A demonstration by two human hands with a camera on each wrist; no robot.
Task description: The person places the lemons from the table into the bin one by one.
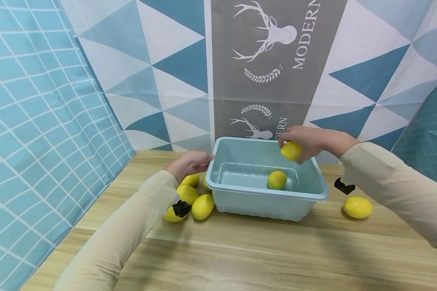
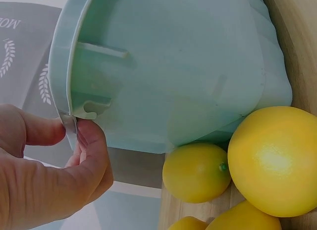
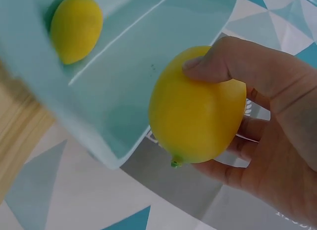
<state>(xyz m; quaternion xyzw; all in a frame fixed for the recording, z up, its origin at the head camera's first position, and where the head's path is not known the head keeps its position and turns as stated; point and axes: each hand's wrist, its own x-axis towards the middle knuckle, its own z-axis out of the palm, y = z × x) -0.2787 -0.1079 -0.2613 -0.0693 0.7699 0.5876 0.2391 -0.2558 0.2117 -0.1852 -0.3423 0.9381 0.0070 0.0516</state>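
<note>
A light blue-green plastic bin (image 1: pixel 262 204) stands on the wooden table, one lemon (image 1: pixel 276 180) lying on its floor. My left hand (image 1: pixel 194 162) pinches the bin's left rim between thumb and fingers, as the left wrist view shows up close. Over the bin's right side, my right hand (image 1: pixel 307 141) holds a second lemon (image 3: pixel 198 111), thumb on one side and fingers round the other. In the right wrist view this lemon's green stem tip points downward, and the lemon in the bin (image 3: pixel 77 29) shows at upper left.
Several lemons (image 1: pixel 202 207) are grouped on the table left of the bin, beneath my left forearm; some are partly hidden. Another lemon (image 1: pixel 357 207) lies to the right of the bin. A patterned backdrop (image 1: pixel 182 72) rises behind the table (image 1: pixel 240 254).
</note>
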